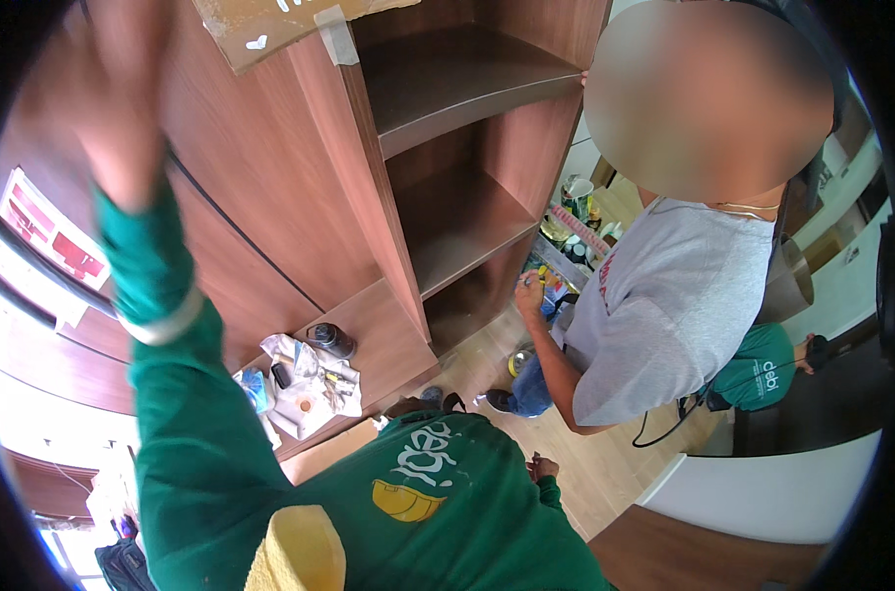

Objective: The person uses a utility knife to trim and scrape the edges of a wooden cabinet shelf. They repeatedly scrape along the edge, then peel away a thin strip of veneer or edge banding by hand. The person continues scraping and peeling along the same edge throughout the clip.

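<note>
Before me stands a reddish-brown wooden cabinet [315,108], its broad, flat panel [260,167] beside open shelves [477,79] with dark boards. I see brown cardboard [295,25] against its front, pale tape [337,37] joining the cardboard's edge to the cabinet.

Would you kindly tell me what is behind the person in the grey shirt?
Part of another person in a green shirt shows there; whatever else the grey shirt covers, including the rest of that person, cannot be seen.
</note>
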`<state>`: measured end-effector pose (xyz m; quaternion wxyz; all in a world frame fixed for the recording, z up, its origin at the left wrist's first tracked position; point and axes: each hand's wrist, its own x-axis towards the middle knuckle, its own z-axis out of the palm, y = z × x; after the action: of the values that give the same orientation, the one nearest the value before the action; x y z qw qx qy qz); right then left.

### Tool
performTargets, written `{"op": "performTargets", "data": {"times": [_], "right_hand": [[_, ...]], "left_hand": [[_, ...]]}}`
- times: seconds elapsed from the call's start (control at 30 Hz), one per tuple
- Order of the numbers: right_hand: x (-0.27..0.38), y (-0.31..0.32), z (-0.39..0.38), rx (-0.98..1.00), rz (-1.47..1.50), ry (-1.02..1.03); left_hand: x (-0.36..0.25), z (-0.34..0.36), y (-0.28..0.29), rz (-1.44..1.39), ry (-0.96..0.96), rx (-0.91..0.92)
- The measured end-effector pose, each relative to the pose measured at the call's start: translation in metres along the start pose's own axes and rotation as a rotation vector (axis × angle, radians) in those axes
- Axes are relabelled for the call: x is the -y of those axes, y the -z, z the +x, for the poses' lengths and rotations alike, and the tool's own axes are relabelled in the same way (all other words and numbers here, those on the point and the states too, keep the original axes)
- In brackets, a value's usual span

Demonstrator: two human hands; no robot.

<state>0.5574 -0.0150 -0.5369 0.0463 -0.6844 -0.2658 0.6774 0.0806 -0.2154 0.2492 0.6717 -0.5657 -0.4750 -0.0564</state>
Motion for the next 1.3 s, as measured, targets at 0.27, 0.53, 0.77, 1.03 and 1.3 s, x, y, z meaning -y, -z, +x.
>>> {"op": "performTargets", "data": {"times": [0.27,0.53,0.77,1.03,1.3], "right_hand": [[0.007,0.002,-0.012,-0.001,-0.084,0.012],[0.023,0.006,-0.007,-0.016,0.060,0.035],[0.014,-0.002,-0.015,-0.035,-0.055,0.031],[0.012,-0.003,-0.032,-0.060,-0.125,0.020],[0.025,-0.004,-0.031,-0.047,-0.069,0.038]], "left_hand": [[-0.192,-0.181,-0.078,-0.437,0.960,0.190],[-0.201,-0.185,-0.100,-0.332,1.022,0.341],[-0.207,-0.184,-0.097,-0.242,0.965,0.382],[-0.207,-0.175,-0.097,-0.253,1.049,0.439],[-0.233,-0.169,-0.105,-0.425,1.237,0.323]]}}
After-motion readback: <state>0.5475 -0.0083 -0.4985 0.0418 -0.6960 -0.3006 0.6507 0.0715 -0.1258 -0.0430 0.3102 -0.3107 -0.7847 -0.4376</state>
